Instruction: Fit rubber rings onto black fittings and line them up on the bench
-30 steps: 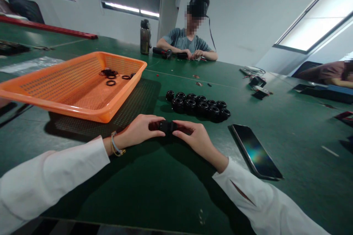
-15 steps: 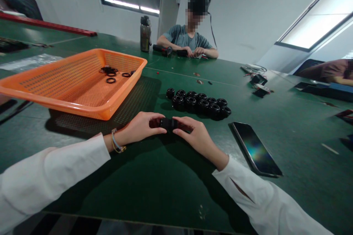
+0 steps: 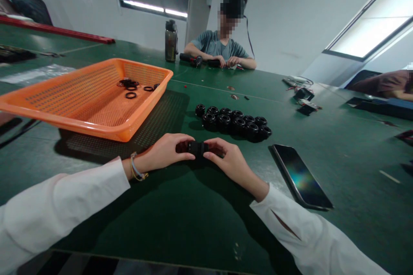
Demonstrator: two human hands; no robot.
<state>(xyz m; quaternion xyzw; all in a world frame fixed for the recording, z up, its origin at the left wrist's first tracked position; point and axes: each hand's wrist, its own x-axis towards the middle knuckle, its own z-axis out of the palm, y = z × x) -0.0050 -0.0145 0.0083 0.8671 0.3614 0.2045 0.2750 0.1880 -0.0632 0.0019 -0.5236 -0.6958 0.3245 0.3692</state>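
Observation:
Between my hands is a small black part (image 3: 197, 149), low over the green table (image 3: 180, 219). My left hand (image 3: 169, 151) pinches its left end between thumb and fingers. At its right end, my right hand (image 3: 227, 157) grips it the same way. Just beyond my hands stand several black round parts (image 3: 239, 124) with holes in their tops, grouped in rows. An orange perforated basket (image 3: 129, 125) at the left holds several black rings (image 3: 130, 95).
A phone (image 3: 301, 176) lies right of my right hand. Across the table a person (image 3: 222, 47) sits with both forearms on it, near a bottle (image 3: 171, 41). Wired components (image 3: 303, 96) lie at the back right. Another person's sleeve (image 3: 377, 84) shows at the far right.
The whole view has shifted slightly, so everything appears a little lower and to the right. Both hands still grip the black part.

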